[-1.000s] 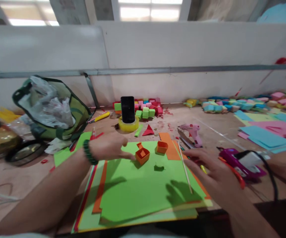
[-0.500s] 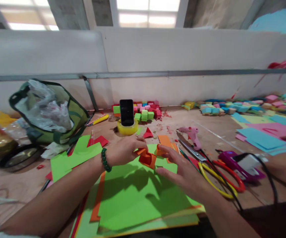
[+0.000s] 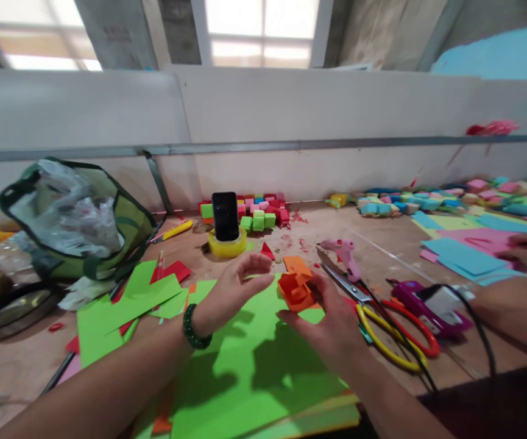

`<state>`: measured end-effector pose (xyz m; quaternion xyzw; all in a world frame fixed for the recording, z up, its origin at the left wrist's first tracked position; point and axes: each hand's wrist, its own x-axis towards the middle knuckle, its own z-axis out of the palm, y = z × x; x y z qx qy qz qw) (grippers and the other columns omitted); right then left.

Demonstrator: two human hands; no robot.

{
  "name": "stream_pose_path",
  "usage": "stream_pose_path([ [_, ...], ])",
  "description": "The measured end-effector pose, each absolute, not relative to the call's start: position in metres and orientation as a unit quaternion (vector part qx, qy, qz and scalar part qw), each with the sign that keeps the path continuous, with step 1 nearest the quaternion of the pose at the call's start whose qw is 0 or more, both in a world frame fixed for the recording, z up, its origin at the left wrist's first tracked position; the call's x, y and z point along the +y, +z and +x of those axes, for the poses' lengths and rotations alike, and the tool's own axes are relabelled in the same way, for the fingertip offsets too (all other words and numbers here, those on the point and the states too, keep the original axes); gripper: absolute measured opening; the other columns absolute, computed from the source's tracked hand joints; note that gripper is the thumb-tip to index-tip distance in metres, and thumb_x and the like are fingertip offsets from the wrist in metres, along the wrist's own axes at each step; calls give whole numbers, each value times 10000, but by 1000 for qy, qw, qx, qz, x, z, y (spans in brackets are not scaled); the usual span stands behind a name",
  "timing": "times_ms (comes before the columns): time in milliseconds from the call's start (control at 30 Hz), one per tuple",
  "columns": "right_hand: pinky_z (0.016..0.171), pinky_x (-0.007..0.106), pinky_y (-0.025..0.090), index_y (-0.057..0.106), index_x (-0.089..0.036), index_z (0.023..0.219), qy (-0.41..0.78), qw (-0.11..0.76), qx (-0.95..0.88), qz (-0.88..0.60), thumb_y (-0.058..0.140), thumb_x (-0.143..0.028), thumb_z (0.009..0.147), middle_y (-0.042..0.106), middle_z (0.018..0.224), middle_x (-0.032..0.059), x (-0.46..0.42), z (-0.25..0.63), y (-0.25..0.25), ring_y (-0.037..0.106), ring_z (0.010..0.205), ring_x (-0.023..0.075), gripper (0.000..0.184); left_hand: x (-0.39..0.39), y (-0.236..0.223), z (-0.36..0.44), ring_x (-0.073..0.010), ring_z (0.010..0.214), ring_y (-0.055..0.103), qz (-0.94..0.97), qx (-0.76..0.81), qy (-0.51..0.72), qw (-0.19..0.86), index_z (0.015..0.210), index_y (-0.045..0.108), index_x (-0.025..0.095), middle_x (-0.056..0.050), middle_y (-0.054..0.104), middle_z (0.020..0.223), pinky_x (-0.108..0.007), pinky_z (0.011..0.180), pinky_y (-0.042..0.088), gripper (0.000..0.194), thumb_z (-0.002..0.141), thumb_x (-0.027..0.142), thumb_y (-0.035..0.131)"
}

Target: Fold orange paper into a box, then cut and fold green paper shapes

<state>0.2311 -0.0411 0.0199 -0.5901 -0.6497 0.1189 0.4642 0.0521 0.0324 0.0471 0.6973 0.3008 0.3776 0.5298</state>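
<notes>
My right hand (image 3: 331,320) is lifted above the green paper sheet (image 3: 254,372) and its fingers grip a small orange folded paper box (image 3: 294,289). My left hand (image 3: 236,286), with a dark green bead bracelet (image 3: 193,328) at the wrist, hovers just left of the box with its fingers apart and holds nothing. A flat orange paper piece (image 3: 296,264) lies on the table just behind the box.
Scissors (image 3: 382,323) and a pink glue gun (image 3: 346,255) lie to the right. A phone (image 3: 225,216) stands in a yellow tape roll (image 3: 227,247) before coloured paper cubes (image 3: 261,213). A green bag (image 3: 74,213) sits left. Another person's arm (image 3: 514,311) rests at right by coloured sheets (image 3: 464,253).
My right hand has moved left from the scissors area and taken the orange box off the sheet. My left hand has let go of it and opened. The view has shifted right.
</notes>
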Motion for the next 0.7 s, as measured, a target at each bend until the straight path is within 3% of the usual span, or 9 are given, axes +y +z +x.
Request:
stream_pose_path([
  [100, 786, 415, 558, 338, -155, 1362, 2, 454, -678, -578, 661, -432, 784, 645, 1084, 154, -41, 229, 11, 655, 956, 273, 717, 22, 36, 63, -236, 1164, 515, 640, 266, 374, 616, 1144, 508, 190, -114, 533, 1251, -373, 966, 443, 577, 666, 354, 786],
  [167, 745, 407, 568, 227, -138, 1435, -48, 434, -703, -561, 605, -434, 831, 645, 1068, 166, -42, 224, 7, 662, 925, 275, 771, 13, 33, 70, -229, 1107, 552, 599, 263, 387, 650, 1191, 487, 209, -100, 558, 1215, -347, 892, 490, 663, 633, 354, 814],
  [267, 724, 412, 575, 110, -125, 1483, -75, 413, -715, -559, 611, -453, 827, 653, 1065, 180, -43, 215, 4, 670, 908, 292, 888, 1, 30, 76, -203, 921, 622, 551, 282, 377, 689, 1105, 567, 172, -80, 632, 1043, -268, 674, 532, 485, 732, 441, 721],
  [367, 766, 415, 571, 79, -126, 1490, -63, 405, -718, -563, 646, -472, 796, 650, 1114, 189, -46, 208, 4, 661, 970, 301, 960, 0, 27, 76, -171, 833, 626, 544, 296, 382, 686, 969, 648, 137, -61, 655, 954, -235, 645, 516, 364, 770, 439, 688],
  [467, 813, 413, 556, 193, -120, 1464, -46, 390, -741, -545, 640, -563, 760, 642, 1154, 188, -50, 215, 10, 641, 1027, 300, 944, 7, 25, 71, -149, 828, 615, 560, 294, 420, 651, 938, 684, 155, -37, 675, 931, -242, 735, 508, 298, 742, 373, 734],
  [533, 845, 411, 537, 355, -125, 1390, -30, 373, -747, -549, 582, -613, 779, 635, 1180, 181, -51, 232, 18, 622, 1063, 295, 814, 17, 26, 66, -142, 805, 606, 586, 297, 435, 616, 929, 696, 168, -30, 683, 915, -238, 728, 503, 278, 733, 360, 741],
  [633, 857, 398, 506, 557, -157, 1191, -18, 344, -682, -645, 455, -540, 888, 664, 1125, 143, -41, 273, 34, 629, 1025, 267, 499, 36, 33, 55, -131, 742, 585, 638, 315, 440, 548, 877, 697, 157, -25, 673, 839, -226, 677, 490, 247, 725, 347, 739],
  [700, 859, 389, 476, 603, -157, 1123, -31, 283, -623, -729, 478, -532, 869, 669, 1108, 142, -27, 306, 41, 622, 1019, 279, 470, 48, 37, 48, -135, 754, 581, 674, 324, 445, 492, 858, 697, 146, -36, 671, 845, -232, 695, 482, 227, 720, 321, 738],
])
